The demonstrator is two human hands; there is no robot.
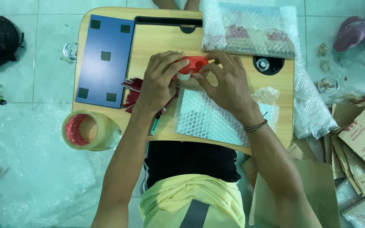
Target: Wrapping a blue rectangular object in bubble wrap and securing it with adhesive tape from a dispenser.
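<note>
floor: pale glossy square-tile floor | furn: low light-wood lap counter w/ rounded corners | light: even, cool, soft glare on tiles

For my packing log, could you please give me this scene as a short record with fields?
Surface: wooden lap table on a tiled floor
Left hand: grips a red tape dispenser
Right hand: fingers on the dispenser's other side
Under the hands: bubble-wrapped flat parcel
On the table's left: blue board
At its near-left corner: tape roll
Far right: bubble-wrap bundle
</note>
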